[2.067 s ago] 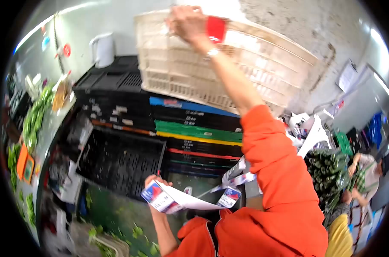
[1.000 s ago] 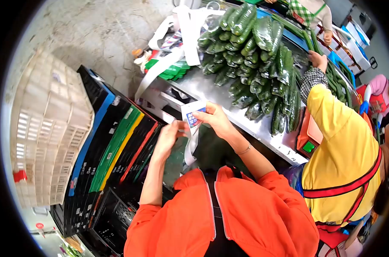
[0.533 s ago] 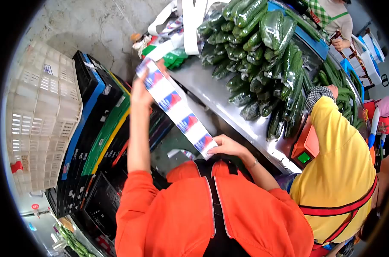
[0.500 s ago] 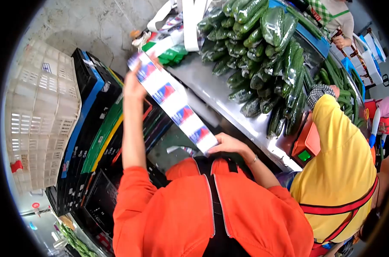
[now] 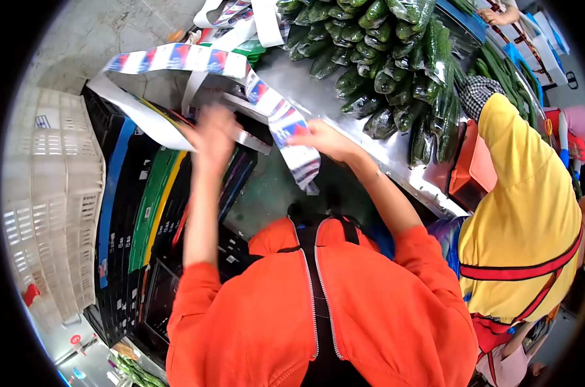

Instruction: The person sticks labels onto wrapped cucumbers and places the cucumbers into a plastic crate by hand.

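A long strip of red, white and blue labels (image 5: 263, 97) loops through the air above the crates and the bench edge. My right hand (image 5: 319, 139) pinches the strip near its lower end. My left hand (image 5: 214, 132) is smeared by motion, below the looped part of the strip; its fingers cannot be made out. Wrapped packs of green cucumbers (image 5: 382, 77) lie piled on the metal bench (image 5: 305, 80), beyond my right hand. More white strip (image 5: 266, 22) lies at the back of the bench.
Stacked folded crates (image 5: 154, 200) stand at left, beside a white plastic crate (image 5: 54, 187). A co-worker in yellow (image 5: 524, 206) stands at right, next to an orange scale (image 5: 473, 164). Another person's hand (image 5: 498, 16) shows at upper right.
The strip was stretched straight between my hands; now it arches in a loop. My left hand has moved down, and my right hand has risen with the lower part of the strip.
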Tool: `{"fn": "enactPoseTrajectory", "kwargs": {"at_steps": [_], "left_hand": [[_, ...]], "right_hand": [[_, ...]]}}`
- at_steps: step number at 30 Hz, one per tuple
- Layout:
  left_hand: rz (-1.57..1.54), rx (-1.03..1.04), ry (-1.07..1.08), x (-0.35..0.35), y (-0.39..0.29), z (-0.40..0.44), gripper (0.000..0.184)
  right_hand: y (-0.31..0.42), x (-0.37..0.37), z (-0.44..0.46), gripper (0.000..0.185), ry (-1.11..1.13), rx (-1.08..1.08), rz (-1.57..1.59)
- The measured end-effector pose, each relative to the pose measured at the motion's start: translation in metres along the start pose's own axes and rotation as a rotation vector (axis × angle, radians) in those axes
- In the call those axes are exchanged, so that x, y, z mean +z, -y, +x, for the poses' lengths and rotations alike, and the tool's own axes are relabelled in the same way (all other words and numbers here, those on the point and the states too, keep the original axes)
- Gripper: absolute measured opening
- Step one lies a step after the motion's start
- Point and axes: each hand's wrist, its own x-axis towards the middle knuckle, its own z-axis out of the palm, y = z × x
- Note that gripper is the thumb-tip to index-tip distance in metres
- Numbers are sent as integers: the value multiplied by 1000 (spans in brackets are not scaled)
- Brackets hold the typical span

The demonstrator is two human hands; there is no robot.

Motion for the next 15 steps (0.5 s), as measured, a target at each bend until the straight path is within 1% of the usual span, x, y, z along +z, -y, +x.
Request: {"fn": "enactPoseTrajectory", "kwargs": {"at_steps": [1, 2, 3, 4, 5, 6, 7, 8, 9, 10, 11, 12, 13, 14, 15], "left_hand": [[-206, -235, 282, -25, 63, -22, 88], [309, -142, 295, 18, 92, -62, 76], [957, -73, 434, 44, 93, -81, 45], [812, -138, 500, 43, 108, -89, 41], [662, -198, 562, 36, 119, -95, 39], [556, -322, 455, 39, 114, -91, 33], [460, -313, 464, 39, 103, -87, 42], [370, -291, 420, 47, 78, -85, 41], [283, -271, 372, 54, 51, -82, 40], [260, -162, 300, 57, 26, -76, 40], [241, -54, 229, 59, 0, -69, 39], [103, -52, 379, 56, -31, -58, 40], [67, 10, 172, 57, -54, -48, 42], [35, 56, 121, 62, -82, -40, 40], [111, 76, 138, 59, -107, -27, 39]], "right_hand": [[8, 5, 18, 25, 2, -88, 13], [14, 10, 36, 24, 34, -83, 76], [21, 16, 55, 22, -24, -162, -29], [51, 25, 55, 21, -34, -148, 35], [51, 25, 72, 22, -21, -187, -16], [54, 24, 82, 23, 23, -149, 118], [56, 22, 89, 24, 67, -110, 248], [64, 14, 81, 28, 102, -113, 138], [55, 18, 72, 28, 107, -107, 132], [36, 26, 62, 31, 212, -214, 88], [17, 27, 50, 33, 301, -142, 65], [-1, 28, 38, 35, 390, -72, 34], [-19, 25, 24, 37, 462, 184, 18], [-34, 29, 13, 35, 522, 112, 17], [-45, 36, 1, 33, 574, 40, 23]]}}
